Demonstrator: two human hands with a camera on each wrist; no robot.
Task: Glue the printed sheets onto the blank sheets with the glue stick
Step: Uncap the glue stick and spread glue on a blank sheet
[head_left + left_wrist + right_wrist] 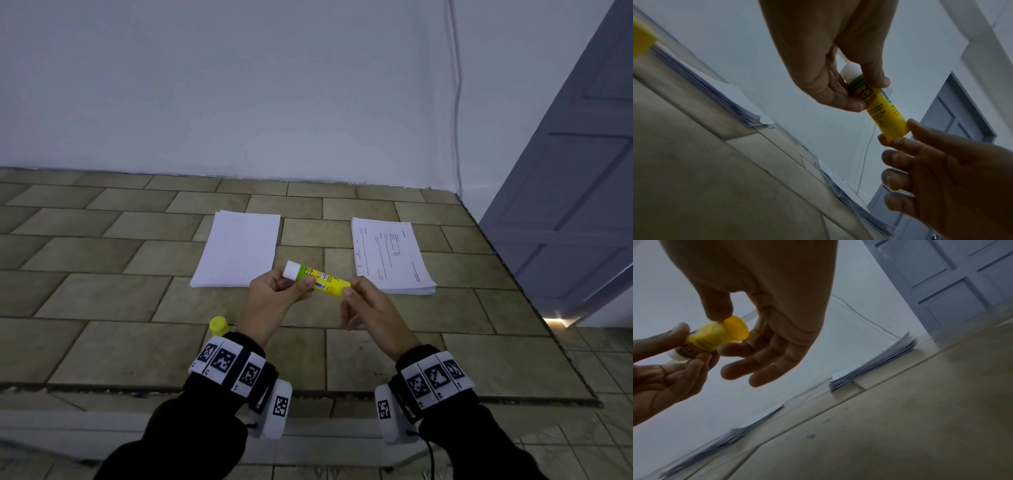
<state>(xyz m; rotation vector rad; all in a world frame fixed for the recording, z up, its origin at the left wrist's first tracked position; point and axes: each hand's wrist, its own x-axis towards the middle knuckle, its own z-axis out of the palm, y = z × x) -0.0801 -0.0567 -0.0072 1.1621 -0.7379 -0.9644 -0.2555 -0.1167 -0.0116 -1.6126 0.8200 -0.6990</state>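
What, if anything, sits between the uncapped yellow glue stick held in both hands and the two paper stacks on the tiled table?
Nothing visible does. The yellow glue stick, gripped by the left hand and pinched at its base by the right hand, hangs above bare table between the blank white stack and printed stack. The yellow cap lies nearer the person.

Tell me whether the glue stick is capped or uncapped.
Uncapped. The glue stick, held between both hands, shows its bare white glue tip, and the yellow cap stands apart on the table by the left wrist.

left hand (830,53) pinches glue stick (885,112) | right hand (953,175) pinches base
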